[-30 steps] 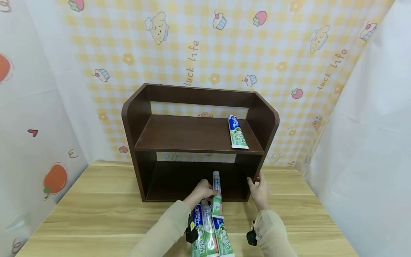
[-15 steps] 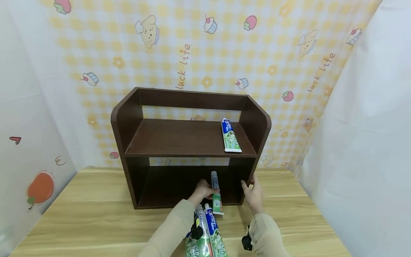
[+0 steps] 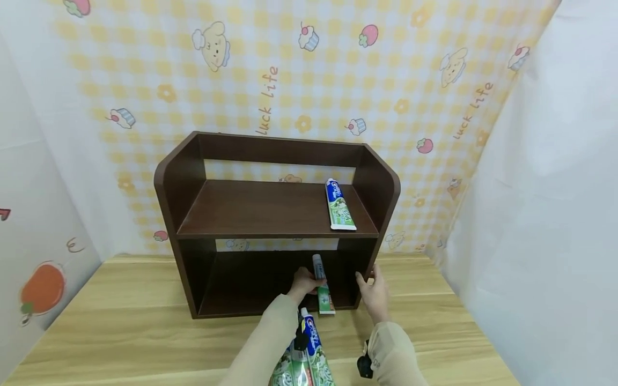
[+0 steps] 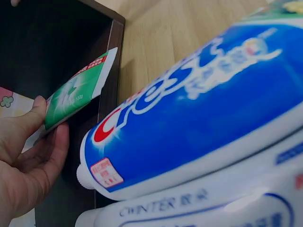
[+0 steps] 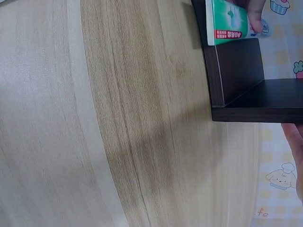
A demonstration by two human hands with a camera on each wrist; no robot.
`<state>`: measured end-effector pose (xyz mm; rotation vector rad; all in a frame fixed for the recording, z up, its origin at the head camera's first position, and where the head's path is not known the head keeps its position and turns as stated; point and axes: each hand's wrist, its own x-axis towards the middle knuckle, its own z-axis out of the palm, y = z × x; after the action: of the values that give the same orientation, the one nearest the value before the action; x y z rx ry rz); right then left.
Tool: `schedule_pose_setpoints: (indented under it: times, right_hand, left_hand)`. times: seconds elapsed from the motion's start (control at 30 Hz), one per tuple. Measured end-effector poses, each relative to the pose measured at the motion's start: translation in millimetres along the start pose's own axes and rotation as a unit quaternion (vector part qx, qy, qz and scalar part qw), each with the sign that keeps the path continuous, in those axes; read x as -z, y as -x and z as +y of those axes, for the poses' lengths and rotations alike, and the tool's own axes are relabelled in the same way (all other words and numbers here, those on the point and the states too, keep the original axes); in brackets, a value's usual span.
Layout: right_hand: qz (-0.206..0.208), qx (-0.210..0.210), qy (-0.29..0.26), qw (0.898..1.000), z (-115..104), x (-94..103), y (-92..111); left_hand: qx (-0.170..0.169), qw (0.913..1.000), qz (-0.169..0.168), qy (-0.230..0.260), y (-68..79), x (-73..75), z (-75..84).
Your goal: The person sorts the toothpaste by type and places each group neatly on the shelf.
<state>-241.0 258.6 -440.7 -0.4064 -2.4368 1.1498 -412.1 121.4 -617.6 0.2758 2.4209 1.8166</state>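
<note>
My left hand holds a green-and-white toothpaste tube inside the lower compartment of a dark brown two-tier shelf. Its thumb and fingers pinch the tube from both sides, as the left wrist view shows. The tube's cap points to the back, and its flat end lies near the front edge. My right hand grips the shelf's right side panel, thumb inside and fingers outside. On the upper tier, at the right, lies a blue-and-green Crest toothpaste tube.
Several more toothpaste tubes lie on the wooden table in front of the shelf, partly hidden under my left sleeve. A yellow-checked backdrop hangs behind the shelf, with white sheets at both sides.
My left hand has moved the held tube deeper into the lower compartment and lowered its flat end toward the shelf board. The right hand keeps its grip on the side panel. The head view has shifted.
</note>
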Motion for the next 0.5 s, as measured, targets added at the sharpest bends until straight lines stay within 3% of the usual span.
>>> schedule_pose_setpoints:
  times: [0.03,0.07,0.13,0.17,0.23,0.4,0.5]
  right_hand:
    - [-0.001,-0.002,0.0,1.0,1,-1.1,0]
    - [-0.001,-0.002,-0.002,1.0,1,-2.0,1]
    - [-0.002,-0.004,-0.004,1.0,1,-3.7,2]
    - [-0.002,-0.004,-0.006,1.0,1,-4.2,2]
    - [0.001,-0.002,-0.005,1.0,1,-4.9,2]
    - [0.013,0.006,0.003,1.0,1,-3.4,1]
    - [0.017,0.009,0.002,1.0,1,-1.7,0]
  left_hand:
    - [0.001,1.0,0.0,0.0,-16.1,-8.2,-21.6]
    - [0.006,1.0,0.003,-0.006,-25.7,-12.6,-33.5]
    - [0.012,0.9999,0.004,-0.008,-35.0,-15.3,-42.4]
    - [0.02,0.9997,0.003,-0.012,-33.6,-13.7,-37.2]
    - [0.018,0.9998,0.0,-0.007,-19.3,-4.9,-12.5]
    - [0.031,0.9994,-0.006,-0.011,42.5,22.4,83.1]
    - [0.024,0.9996,-0.001,-0.013,65.0,28.2,113.7]
